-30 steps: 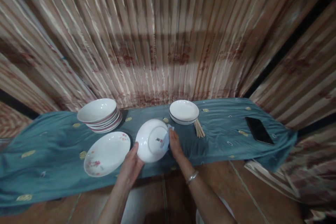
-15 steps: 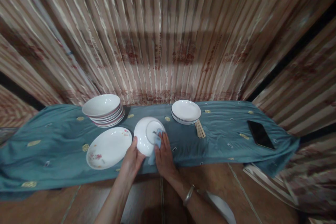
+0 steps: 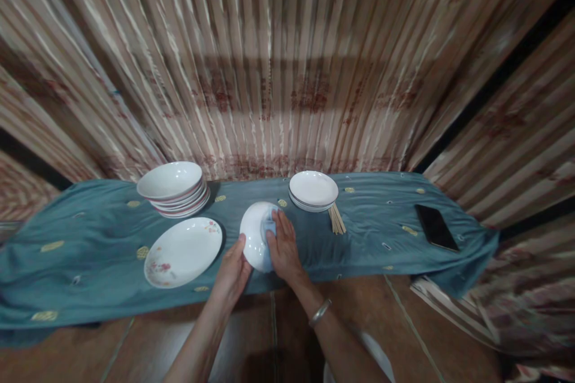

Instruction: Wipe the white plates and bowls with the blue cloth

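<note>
Centrally, glossy round bowl (image 3: 253, 234), crumpled cloth (image 3: 270, 225) under right fingers (image 3: 284, 228)

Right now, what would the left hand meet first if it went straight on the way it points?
The left hand would likely press into the white bowl it holds; depth beyond is unclear.

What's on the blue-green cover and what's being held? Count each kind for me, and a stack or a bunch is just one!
Tall dish stack and short dish stack: 2
Flowery plate: 1
Held bowl: 1
Blue cloth: 1
Bunch of sticks: 1
Phone: 1
Total: 7
</note>
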A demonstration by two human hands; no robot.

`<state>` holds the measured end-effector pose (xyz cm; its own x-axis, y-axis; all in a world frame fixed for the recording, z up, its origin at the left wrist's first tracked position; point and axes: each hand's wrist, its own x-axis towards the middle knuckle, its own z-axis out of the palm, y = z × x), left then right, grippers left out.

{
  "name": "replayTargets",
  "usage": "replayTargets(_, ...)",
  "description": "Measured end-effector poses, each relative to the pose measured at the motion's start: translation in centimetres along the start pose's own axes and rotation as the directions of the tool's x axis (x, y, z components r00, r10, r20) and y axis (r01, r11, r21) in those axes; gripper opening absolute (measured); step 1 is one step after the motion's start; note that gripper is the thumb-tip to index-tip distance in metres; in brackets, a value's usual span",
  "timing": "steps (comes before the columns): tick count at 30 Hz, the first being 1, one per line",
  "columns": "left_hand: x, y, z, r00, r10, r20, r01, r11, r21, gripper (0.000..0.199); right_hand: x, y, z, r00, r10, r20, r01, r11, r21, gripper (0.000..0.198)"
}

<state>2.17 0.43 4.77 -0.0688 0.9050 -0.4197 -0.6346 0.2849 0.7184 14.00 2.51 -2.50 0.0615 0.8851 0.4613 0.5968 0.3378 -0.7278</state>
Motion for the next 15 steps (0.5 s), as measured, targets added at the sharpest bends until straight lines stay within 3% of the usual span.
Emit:
replayTargets(4, 0.2, 0.2, -0.2, 1.000, -0.004, -0.026, 0.004, 1.000, 0.000, 0.018, -0.4, 1.0, 0.3, 0.996, 0.082, -0.031, -0.081, 0.996, 0.036, 0.058)
replayTargets(6, 0.2, 0.3, -0.1, 0.999, -0.010, -0.032, 0.010, 1.000, 0.009, 0.018, -1.0, 0.8, 0.5, 0.997, 0.068, -0.049, -0.066, 0.997, 0.031, 0.056)
replayTargets(11, 0.3, 0.4, 0.2, 0.999, -0.004, -0.046, 0.006, 0.999, 0.043, 0.015, -2.3, -1.4, 0.4, 0.990, -0.141, -0.016, 0.140, 0.990, -0.018, 0.055)
replayTargets(15, 0.0, -0.2, 0.2, 0.996, 0.059, 0.063, -0.065, 0.993, 0.099, 0.027, -1.9, -2.9, -0.7, 0.972, -0.234, 0.002, 0.234, 0.970, -0.063, 0.059)
